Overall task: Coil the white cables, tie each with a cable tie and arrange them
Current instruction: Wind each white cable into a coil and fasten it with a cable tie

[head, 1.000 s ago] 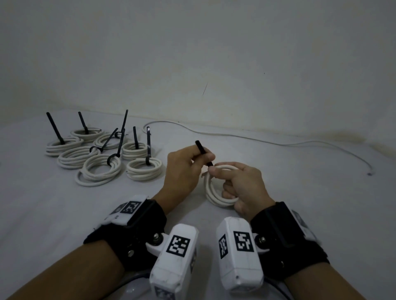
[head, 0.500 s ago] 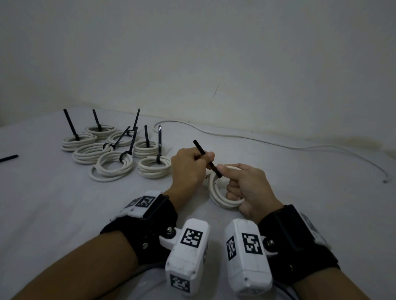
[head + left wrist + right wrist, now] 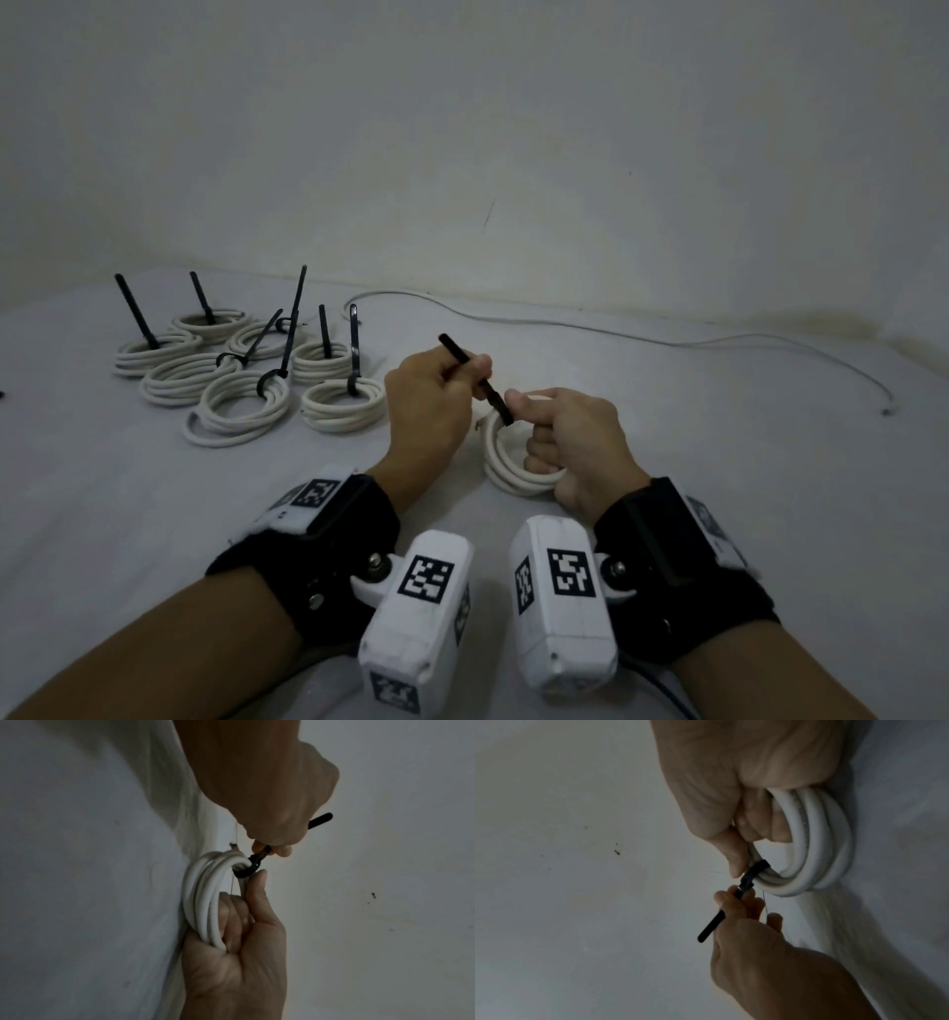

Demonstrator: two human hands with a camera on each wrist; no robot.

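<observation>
The tying step is in hand. The right hand (image 3: 575,442) curls its fingers through the white cable coil (image 3: 506,462), thumb braced by the black cable tie (image 3: 475,377). The left hand (image 3: 429,406) pinches the tie's tail toward ten o'clock. Finished coils (image 3: 246,370) sit at ten o'clock. Next, I'd judge, a firm pull cinches it.

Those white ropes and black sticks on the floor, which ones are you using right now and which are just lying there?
In use:
- coil, held by right hand
- black cable tie, pulled by left hand

Lying about:
- tied coils, already done
- loose white cable by the wall
</observation>
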